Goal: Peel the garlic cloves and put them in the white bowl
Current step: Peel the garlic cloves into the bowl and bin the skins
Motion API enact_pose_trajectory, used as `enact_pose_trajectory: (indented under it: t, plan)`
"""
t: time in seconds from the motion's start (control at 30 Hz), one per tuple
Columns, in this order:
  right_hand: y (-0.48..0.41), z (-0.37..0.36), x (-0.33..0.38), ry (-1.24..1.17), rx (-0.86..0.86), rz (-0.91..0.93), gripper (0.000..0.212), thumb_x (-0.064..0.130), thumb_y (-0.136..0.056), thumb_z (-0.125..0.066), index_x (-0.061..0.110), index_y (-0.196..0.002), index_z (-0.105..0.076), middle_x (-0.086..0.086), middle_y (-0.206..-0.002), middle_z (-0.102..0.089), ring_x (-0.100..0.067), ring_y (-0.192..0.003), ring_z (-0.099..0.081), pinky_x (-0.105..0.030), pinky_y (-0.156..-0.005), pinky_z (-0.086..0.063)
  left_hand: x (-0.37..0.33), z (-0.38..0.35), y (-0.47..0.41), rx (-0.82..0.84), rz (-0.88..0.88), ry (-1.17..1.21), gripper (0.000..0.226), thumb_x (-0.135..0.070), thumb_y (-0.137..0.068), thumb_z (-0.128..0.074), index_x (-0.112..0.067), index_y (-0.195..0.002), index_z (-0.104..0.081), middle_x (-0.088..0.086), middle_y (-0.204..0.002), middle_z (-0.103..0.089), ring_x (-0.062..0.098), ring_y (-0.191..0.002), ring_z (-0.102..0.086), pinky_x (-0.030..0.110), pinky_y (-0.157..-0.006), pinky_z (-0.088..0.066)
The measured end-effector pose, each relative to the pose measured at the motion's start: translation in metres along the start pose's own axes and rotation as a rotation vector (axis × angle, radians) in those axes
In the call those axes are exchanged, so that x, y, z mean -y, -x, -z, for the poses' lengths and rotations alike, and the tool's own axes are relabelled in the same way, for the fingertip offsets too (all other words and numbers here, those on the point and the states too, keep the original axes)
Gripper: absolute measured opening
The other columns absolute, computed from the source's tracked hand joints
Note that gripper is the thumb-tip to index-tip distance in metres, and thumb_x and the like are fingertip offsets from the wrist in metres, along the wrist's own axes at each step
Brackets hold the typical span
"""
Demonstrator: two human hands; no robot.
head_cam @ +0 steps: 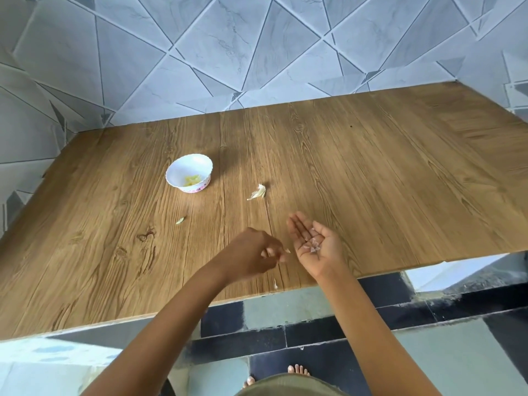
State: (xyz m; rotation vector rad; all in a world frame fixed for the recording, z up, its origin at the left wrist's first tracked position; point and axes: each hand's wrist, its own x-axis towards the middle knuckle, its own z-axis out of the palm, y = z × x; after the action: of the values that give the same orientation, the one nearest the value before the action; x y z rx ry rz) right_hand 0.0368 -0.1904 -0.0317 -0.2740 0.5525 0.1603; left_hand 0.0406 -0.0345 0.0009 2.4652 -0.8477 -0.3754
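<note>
Garlic clove (258, 192) lies mid-frame on the table (371, 181), right of the white bowl (189, 174), straight above the left hand (251, 252), long axis slanting lower-left to upper-right. Left fingertips pinch a skin scrap (287, 250); the right hand (313, 242) (palm up, fingers straight) cradles peelings (313, 246).

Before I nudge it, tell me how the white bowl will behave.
The white bowl looks small and nearly empty, so probably light; it may slide on the smooth table. Its narrow base suggests a rim push could tip it.
</note>
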Motion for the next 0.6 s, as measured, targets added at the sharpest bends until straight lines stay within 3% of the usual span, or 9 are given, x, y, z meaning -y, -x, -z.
enact_pose_trajectory:
  t: [0.07,0.13,0.23,0.33,0.47,0.6]
  plan:
    - [0.004,0.002,0.003,0.009,0.009,0.009,0.033,0.010,-0.100,-0.036,-0.010,-0.098,-0.063,-0.023,-0.092,-0.070,-0.031,-0.085,-0.070,-0.041,-0.080,-0.056,0.000,-0.008,0.011,0.139,0.021,-0.016,0.018,-0.018,-0.085,-0.069,-0.013,-0.103,-0.071,-0.002,-0.099,-0.071,0.002,-0.080,-0.062,0.008,-0.073,-0.047]
    - [0.007,0.005,0.004,0.018,0.019,-0.001,0.033,0.010,-0.099,-0.037,-0.010,-0.098,-0.064,-0.023,-0.094,-0.070,-0.030,-0.085,-0.071,-0.040,-0.081,-0.055,-0.001,-0.016,0.018,0.173,0.034,-0.078,0.026,-0.024,-0.081,-0.074,-0.014,-0.105,-0.069,-0.003,-0.100,-0.067,0.003,-0.081,-0.058,0.014,-0.075,-0.048]
    - [0.011,0.009,0.002,0.039,0.014,-0.017,0.033,0.011,-0.099,-0.038,-0.009,-0.102,-0.063,-0.023,-0.101,-0.069,-0.030,-0.096,-0.068,-0.040,-0.082,-0.055,-0.003,-0.025,0.021,0.104,0.019,-0.182,0.025,-0.025,-0.082,-0.072,-0.016,-0.104,-0.068,-0.004,-0.101,-0.064,0.003,-0.081,-0.052,0.022,-0.078,-0.048]
    - [0.012,0.009,0.001,0.035,0.015,-0.017,0.032,0.011,-0.099,-0.038,-0.009,-0.102,-0.063,-0.023,-0.100,-0.069,-0.030,-0.096,-0.068,-0.039,-0.082,-0.056,-0.006,-0.028,0.020,0.041,0.004,-0.187,0.010,-0.018,-0.087,-0.066,-0.016,-0.095,-0.073,-0.003,-0.093,-0.069,0.007,-0.078,-0.060,0.027,-0.078,-0.051]
    - [0.012,0.008,0.004,0.014,0.021,-0.010,0.032,0.010,-0.099,-0.037,-0.010,-0.101,-0.063,-0.023,-0.099,-0.069,-0.031,-0.100,-0.065,-0.039,-0.082,-0.055,-0.001,-0.032,0.019,0.043,0.011,-0.158,0.007,-0.014,-0.086,-0.066,-0.013,-0.089,-0.072,-0.002,-0.087,-0.072,0.007,-0.075,-0.064,0.022,-0.074,-0.052]
    - [0.013,0.007,0.010,-0.030,0.027,0.004,0.033,0.010,-0.099,-0.036,-0.010,-0.104,-0.062,-0.023,-0.100,-0.069,-0.031,-0.103,-0.063,-0.038,-0.088,-0.054,0.008,-0.028,0.008,-0.083,0.011,0.084,0.004,-0.005,-0.083,-0.068,-0.008,-0.082,-0.070,0.002,-0.077,-0.070,0.002,-0.064,-0.059,0.010,-0.064,-0.048]
